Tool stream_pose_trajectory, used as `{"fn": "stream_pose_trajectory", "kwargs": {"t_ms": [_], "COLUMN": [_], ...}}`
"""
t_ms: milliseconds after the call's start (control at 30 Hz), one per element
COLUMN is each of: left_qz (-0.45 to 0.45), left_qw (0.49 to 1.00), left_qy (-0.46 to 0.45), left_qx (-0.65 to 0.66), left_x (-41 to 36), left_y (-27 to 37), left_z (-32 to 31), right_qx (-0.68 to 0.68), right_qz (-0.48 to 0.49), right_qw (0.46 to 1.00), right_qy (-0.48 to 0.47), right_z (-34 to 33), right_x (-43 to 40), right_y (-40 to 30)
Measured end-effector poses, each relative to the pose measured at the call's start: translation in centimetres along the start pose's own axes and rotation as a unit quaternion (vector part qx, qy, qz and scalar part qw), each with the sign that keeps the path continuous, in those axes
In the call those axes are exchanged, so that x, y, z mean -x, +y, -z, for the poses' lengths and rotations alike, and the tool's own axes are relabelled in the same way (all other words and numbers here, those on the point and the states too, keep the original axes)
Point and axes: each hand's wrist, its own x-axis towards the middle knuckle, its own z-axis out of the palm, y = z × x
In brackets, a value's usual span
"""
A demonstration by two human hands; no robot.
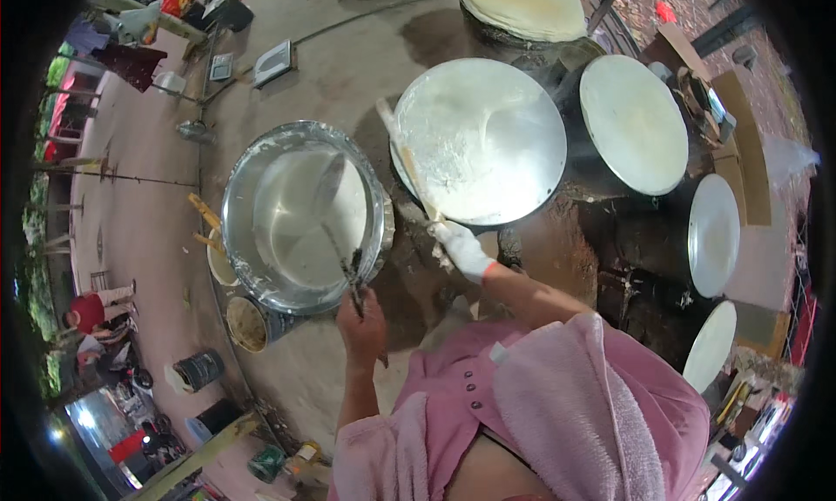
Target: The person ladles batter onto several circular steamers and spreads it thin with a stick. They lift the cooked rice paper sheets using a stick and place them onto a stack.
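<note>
My left hand (361, 325) is closed around the dark handle of a ladle (333, 236), whose far end reaches into a large metal basin (241, 259) of pale batter (287, 187). In a white glove, my right hand (462, 247) grips a long, batter-coated wooden stick (411, 165). That stick lies along the left edge of a round metal griddle (483, 135). Batter is smeared thinly over the griddle's lower left, while bare metal shows at its right. What the ladle holds cannot be made out.
More round griddles stand right, two bearing pale sheets (633, 125) (710, 346), one looking bare (714, 236). A stack of flat pancakes (522, 8) lies beyond. Buckets (248, 325) (196, 370) stand left, with a cardboard box (744, 148) at right. A person (88, 311) is far left.
</note>
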Motion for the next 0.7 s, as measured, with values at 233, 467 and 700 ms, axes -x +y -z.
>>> {"fn": "stream_pose_trajectory", "kwargs": {"t_ms": [233,467,700], "left_qz": [0.103,0.139,0.134], "left_qw": [0.989,0.986,0.988], "left_qy": [-0.012,-0.003,0.012], "left_qx": [0.103,0.097,0.08], "left_x": [2.9,5.2,6.6], "left_y": [-1.7,-2.5,-0.3], "left_z": [5.1,4.8,1.4], "right_qx": [0.246,0.262,0.472], "right_qz": [0.049,0.129,0.078], "right_qw": [0.919,0.914,0.827], "right_qy": [0.305,0.282,0.295], "right_z": [0.6,4.8,11.2], "right_x": [3.1,3.7,6.0], "right_y": [1.0,1.8,-0.6]}}
